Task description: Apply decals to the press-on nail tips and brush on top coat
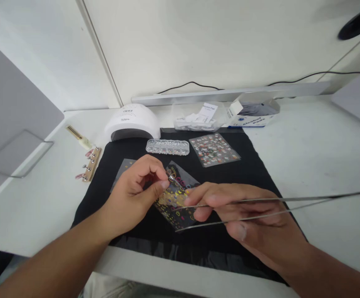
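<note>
My left hand (136, 190) is closed in a pinch, with thumb and index finger together over a sticker sheet (180, 207). A small shiny bit shows at its fingertips, too small to name. Long metal tweezers (304, 199) lie in my right hand (248, 211), their two arms apart and their tips pointing left over the sheet. That sheet is clear, with yellow, pink and blue shapes, and rests tilted on the black cloth (229, 178). Partly behind my left hand is another clear sticker sheet (121, 167). My right fingertips are close to the first sheet; contact is unclear.
Behind the hands are a clear compartment box of gems (167, 147) and a floral sticker sheet (213, 149). Farther back stand a white nail lamp (133, 118), a clear tub (198, 120) of packets and an alcohol pad box (254, 114). A wooden nail stand (91, 164) sits left.
</note>
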The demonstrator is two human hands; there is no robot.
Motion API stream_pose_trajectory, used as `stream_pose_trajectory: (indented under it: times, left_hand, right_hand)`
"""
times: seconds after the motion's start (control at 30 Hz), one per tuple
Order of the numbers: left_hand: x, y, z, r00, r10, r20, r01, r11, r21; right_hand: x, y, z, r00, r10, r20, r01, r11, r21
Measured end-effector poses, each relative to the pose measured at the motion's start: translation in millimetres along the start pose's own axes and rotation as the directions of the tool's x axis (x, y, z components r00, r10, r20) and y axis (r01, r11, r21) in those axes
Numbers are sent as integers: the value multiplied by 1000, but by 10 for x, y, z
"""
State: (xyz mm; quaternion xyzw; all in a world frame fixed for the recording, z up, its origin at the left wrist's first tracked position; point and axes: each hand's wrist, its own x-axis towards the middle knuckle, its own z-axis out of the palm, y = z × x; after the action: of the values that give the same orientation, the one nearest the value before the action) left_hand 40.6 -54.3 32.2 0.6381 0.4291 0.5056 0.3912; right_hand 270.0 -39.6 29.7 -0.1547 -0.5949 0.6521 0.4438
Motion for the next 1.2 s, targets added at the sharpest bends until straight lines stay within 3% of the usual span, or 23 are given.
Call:
stream_pose_trajectory:
  times: [0.33, 0.53, 0.67, 0.77, 1.0, 1.1, 1.2]
  left_hand:
    - [-20, -11, 1, 993, 117, -16, -114, 984, 140]
    - [-19, -2, -11, 997, 81, -18, -79, 992, 101]
    - [-13, -11, -15, 996, 51, -67, -55, 997, -62]
    - [-2, -33, -23, 994, -46, -98, 19, 967, -254]
    - [57, -24, -37, 947, -294, -130, 152, 765, -626]
    - [87, 4, -35, 924, -368, -106, 187, 676, -713]
    - [114, 19, -34, 917, -388, -93, 202, 653, -730]
  right_hand:
    - [33, 14, 18, 1000, 3, -16, -2, 1000, 25]
    - [36, 36, 12, 999, -4, -32, 5, 1000, 31]
    - [49, 30, -9, 999, -17, -47, 18, 1000, 22]
    - [84, -1, -78, 994, -47, -95, 46, 999, -14]
    - [321, -136, -420, 920, -39, -389, 18, 998, -56]
    - [413, -129, -568, 882, -7, -472, -19, 999, -50]
    - [456, -79, -682, 859, 30, -512, -61, 997, -44]
